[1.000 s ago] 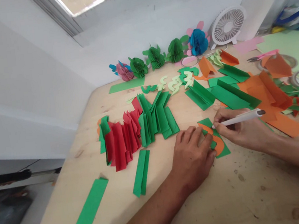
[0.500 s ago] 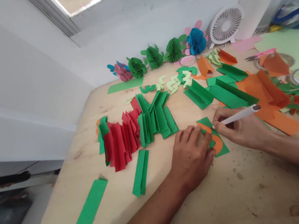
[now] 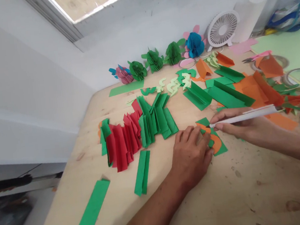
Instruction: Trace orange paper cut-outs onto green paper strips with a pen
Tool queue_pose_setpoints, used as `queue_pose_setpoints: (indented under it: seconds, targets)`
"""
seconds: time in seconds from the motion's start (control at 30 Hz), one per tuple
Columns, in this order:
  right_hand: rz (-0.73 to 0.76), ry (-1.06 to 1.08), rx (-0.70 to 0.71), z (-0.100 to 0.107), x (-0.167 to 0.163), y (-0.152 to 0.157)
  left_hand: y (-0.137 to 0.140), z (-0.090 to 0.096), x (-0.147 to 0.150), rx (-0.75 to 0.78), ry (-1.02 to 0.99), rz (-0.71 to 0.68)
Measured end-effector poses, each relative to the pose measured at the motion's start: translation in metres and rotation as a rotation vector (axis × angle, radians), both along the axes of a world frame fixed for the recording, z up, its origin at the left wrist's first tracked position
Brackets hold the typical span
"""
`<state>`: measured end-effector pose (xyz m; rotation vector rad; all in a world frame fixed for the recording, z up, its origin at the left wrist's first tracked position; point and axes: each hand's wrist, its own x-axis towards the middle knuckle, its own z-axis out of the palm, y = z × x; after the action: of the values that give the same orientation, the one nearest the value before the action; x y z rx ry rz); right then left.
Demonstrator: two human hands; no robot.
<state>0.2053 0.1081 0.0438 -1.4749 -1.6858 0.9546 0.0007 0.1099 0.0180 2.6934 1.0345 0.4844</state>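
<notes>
My right hand (image 3: 234, 127) pinches a white pen (image 3: 249, 115), its tip down at the edge of an orange curved paper cutout (image 3: 217, 143). That cutout lies on a piece of green paper (image 3: 222, 149). My left hand (image 3: 190, 154) rests flat over the left side of both, fingers spread and pressing on the paper; they hide part of it. To its left are a folded green strip (image 3: 142, 172) and pleated green papers (image 3: 158, 118). Pleated red papers (image 3: 122, 142) stand beside those.
Several folded paper balls, such as a blue one (image 3: 194, 44), line the wall near a small white fan (image 3: 223, 29). Folded green strips (image 3: 225, 93) and orange paper (image 3: 252, 89) lie beyond my right hand. Pink-handled scissors (image 3: 260, 56) and tape rolls (image 3: 285, 62) are farther right.
The pen has tilted lower, and its tip has shifted slightly left along the orange cutout. My left hand stays pressed on the paper. The whole view has shifted slightly.
</notes>
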Motion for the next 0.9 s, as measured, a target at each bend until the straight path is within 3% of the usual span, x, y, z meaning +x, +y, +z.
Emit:
queue_pose_setpoints:
  seconds: [0.13, 0.9]
  targets:
    - [-0.062, -0.014, -0.028, -0.009, 0.005, -0.004, 0.0, 0.0, 0.0, 0.005, 0.004, 0.001]
    - [-0.004, -0.081, 0.033, -0.023, 0.001, -0.008, 0.001, -0.001, -0.001, -0.019, 0.017, 0.002]
